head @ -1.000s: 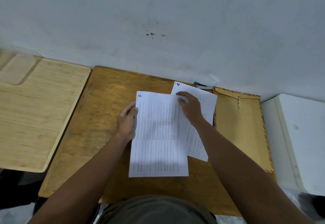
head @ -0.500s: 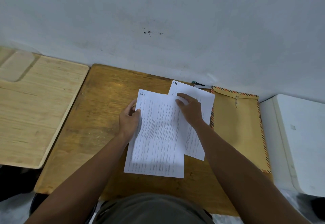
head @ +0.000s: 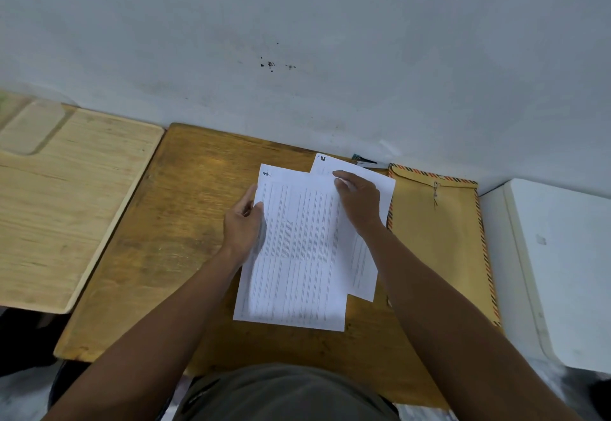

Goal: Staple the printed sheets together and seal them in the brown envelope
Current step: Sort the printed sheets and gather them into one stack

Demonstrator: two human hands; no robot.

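Paper first, from the head view: two printed sheets lie on the wooden surface (head: 185, 222). The top sheet (head: 297, 255), marked 1, has swung since a second ago; its near end now sits further left while its far corner has stayed over the lower sheet (head: 363, 268), marked 2. They overlap but are not yet squared, so I judge stapling cannot begin.

The left hand (head: 243, 225) pinches the top sheet's left edge, thumb on the paper. The right hand (head: 358, 202) presses flat with straight fingers where both sheets overlap.

One brown envelope (head: 439, 242) lies just right of the sheets, flap unsealed. One small dark item, probably the stapler (head: 365, 161), rests by the wall, untouched.
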